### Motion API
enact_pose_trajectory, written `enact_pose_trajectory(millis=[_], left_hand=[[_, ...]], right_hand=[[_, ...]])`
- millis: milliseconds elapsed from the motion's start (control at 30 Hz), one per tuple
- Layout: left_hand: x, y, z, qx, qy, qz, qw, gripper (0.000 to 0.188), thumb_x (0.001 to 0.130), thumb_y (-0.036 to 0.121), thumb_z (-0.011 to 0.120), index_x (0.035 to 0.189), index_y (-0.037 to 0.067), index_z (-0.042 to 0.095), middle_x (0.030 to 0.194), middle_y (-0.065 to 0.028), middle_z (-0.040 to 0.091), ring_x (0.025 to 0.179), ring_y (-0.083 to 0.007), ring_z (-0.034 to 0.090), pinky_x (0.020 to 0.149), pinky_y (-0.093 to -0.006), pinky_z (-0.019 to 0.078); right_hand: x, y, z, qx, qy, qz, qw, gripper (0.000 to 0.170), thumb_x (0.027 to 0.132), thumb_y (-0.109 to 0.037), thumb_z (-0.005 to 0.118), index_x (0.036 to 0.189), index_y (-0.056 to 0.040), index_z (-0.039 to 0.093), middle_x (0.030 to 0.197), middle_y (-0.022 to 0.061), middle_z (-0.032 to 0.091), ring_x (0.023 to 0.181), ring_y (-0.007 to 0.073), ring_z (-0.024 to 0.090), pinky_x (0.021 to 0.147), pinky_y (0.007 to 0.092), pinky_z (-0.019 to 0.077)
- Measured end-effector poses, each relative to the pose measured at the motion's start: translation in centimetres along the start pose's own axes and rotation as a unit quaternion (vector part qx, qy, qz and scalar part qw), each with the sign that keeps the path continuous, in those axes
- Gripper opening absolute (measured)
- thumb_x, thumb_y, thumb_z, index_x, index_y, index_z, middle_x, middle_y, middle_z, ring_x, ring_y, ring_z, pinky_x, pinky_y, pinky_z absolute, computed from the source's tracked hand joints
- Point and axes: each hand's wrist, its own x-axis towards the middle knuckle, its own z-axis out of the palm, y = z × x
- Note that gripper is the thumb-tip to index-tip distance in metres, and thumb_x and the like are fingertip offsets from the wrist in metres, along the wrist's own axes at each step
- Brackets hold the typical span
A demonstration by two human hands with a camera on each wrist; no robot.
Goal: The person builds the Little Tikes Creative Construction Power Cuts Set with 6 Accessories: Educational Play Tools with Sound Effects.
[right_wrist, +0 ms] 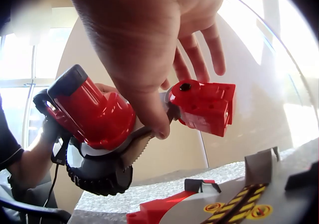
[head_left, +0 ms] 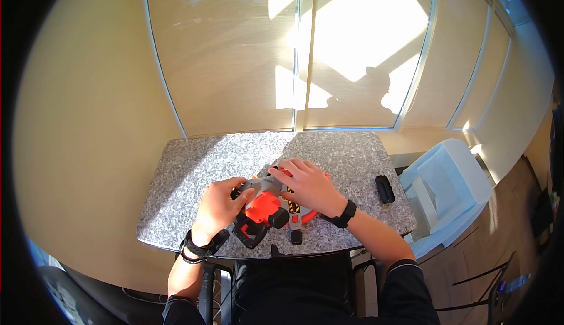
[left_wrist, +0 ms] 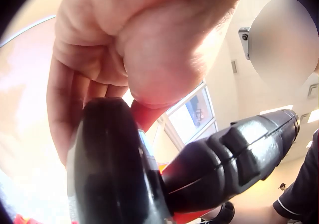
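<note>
A red, grey and black saw-like unit (head_left: 262,207) is held above the tabletop. My left hand (head_left: 220,207) grips its left side, thumb on the grey part. In the left wrist view the left hand (left_wrist: 124,44) curls behind a rounded black part (left_wrist: 107,169), beside a black ribbed handle (left_wrist: 234,156). My right hand (head_left: 310,189) holds the unit's far end; in the right wrist view its thumb presses the grey toothed blade piece (right_wrist: 137,146) beside a red bracket (right_wrist: 207,107). Beneath lies a round grey-and-red base (right_wrist: 239,204) with yellow-black stripes.
On the speckled table (head_left: 194,160), a black case-like object (head_left: 385,189) lies near the right edge. A chair with a light blue cover (head_left: 452,184) stands to the right. Blinds (head_left: 223,61) rise behind the table.
</note>
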Motion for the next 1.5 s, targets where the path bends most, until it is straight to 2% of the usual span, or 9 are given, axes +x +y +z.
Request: enact_pose_trajectory(millis=[500,567,700,800,933,1167,1233,1400,1500], left_hand=[[1.4,1.4,2.4,0.045,0.046,0.123,0.99,0.04,0.09,0.029,0.077,0.113,-0.004,0.075,0.096,-0.0237,0.075,0.087,-0.0397,0.074,0.079,-0.0423,0.0583],[1.4,1.9,2.3,0.039,0.071,0.115,0.99,0.034,0.089,0.025,0.079,0.113,0.0,0.077,0.089,-0.0184,0.077,0.074,-0.0301,0.075,0.067,-0.0354,0.0567],[1.4,2.7,1.9,0.006,0.067,0.097,0.993,0.037,0.091,0.021,0.079,0.121,0.001,0.074,0.093,-0.0181,0.078,0.074,-0.0238,0.077,0.066,-0.0325,0.0579],[1.4,2.7,1.8,-0.152,0.055,0.078,0.984,0.05,0.098,0.016,0.073,0.141,-0.003,0.059,0.107,-0.0216,0.077,0.089,-0.0262,0.079,0.076,-0.033,0.0629],[1.4,1.9,2.1,-0.197,0.08,0.095,0.973,0.047,0.102,0.014,0.067,0.144,-0.002,0.056,0.118,-0.0215,0.075,0.096,-0.0221,0.077,0.082,-0.031,0.0609],[2.4,-2.1,5.0,-0.124,0.062,0.056,0.989,0.046,0.102,0.017,0.066,0.142,-0.003,0.057,0.124,-0.0212,0.073,0.11,-0.029,0.074,0.092,-0.0375,0.0602],[2.7,-4.3,6.2,0.038,0.05,0.102,0.993,0.05,0.099,0.022,0.07,0.141,-0.002,0.058,0.124,-0.0227,0.072,0.108,-0.0333,0.074,0.091,-0.0386,0.0607],[2.3,-7.7,8.6,0.155,-0.129,0.014,0.979,0.075,0.095,0.038,0.073,0.152,0.0,0.042,0.151,-0.0221,0.052,0.134,-0.0414,0.055,0.111,-0.0464,0.048],[2.7,-8.9,9.4,0.157,-0.145,0.043,0.976,0.075,0.094,0.038,0.073,0.151,-0.001,0.043,0.152,-0.0218,0.05,0.136,-0.0408,0.053,0.112,-0.046,0.0472]], right_hand=[[-0.9,0.8,0.1,-0.039,0.004,0.007,0.999,0.062,0.074,-0.013,0.079,0.132,-0.0072,0.059,0.126,0.0074,0.061,0.115,0.0271,0.063,0.093,0.0406,0.057],[-0.9,1.1,0.0,0.002,0.013,0.009,1.0,0.066,0.074,-0.011,0.078,0.137,-0.0051,0.057,0.131,0.0087,0.06,0.116,0.029,0.063,0.094,0.0409,0.0572],[-1.3,1.6,0.0,0.028,0.005,0.03,0.999,0.07,0.075,-0.009,0.077,0.141,-0.0051,0.055,0.136,0.0107,0.06,0.12,0.0318,0.062,0.095,0.0419,0.0573],[-1.5,2.5,0.3,0.089,0.028,0.053,0.994,0.07,0.076,-0.01,0.078,0.142,-0.0034,0.055,0.137,0.0129,0.061,0.121,0.0342,0.063,0.096,0.0428,0.0572],[-1.2,3.6,0.7,0.173,0.073,0.106,0.976,0.057,0.083,-0.012,0.072,0.137,-0.0008,0.057,0.126,0.0153,0.065,0.113,0.0374,0.066,0.094,0.045,0.0561],[-0.4,5.9,2.9,0.23,0.137,0.181,0.946,0.039,0.085,-0.008,0.076,0.123,-0.0043,0.07,0.122,0.0132,0.073,0.107,0.0319,0.073,0.094,0.0393,0.058],[-0.5,7.2,3.5,0.248,0.054,0.193,0.948,0.039,0.087,-0.011,0.075,0.125,-0.0073,0.069,0.124,0.0157,0.072,0.108,0.0352,0.071,0.09,0.0398,0.0578],[-0.3,8.2,4.9,0.296,0.101,0.186,0.931,0.029,0.088,-0.01,0.076,0.117,-0.0092,0.071,0.111,0.0102,0.074,0.095,0.0277,0.072,0.081,0.0405,0.0574],[-0.1,8.3,5.0,0.289,0.07,0.234,0.926,0.028,0.088,-0.009,0.076,0.115,-0.0091,0.07,0.108,0.0085,0.074,0.092,0.0242,0.07,0.079,0.0409,0.0567]])
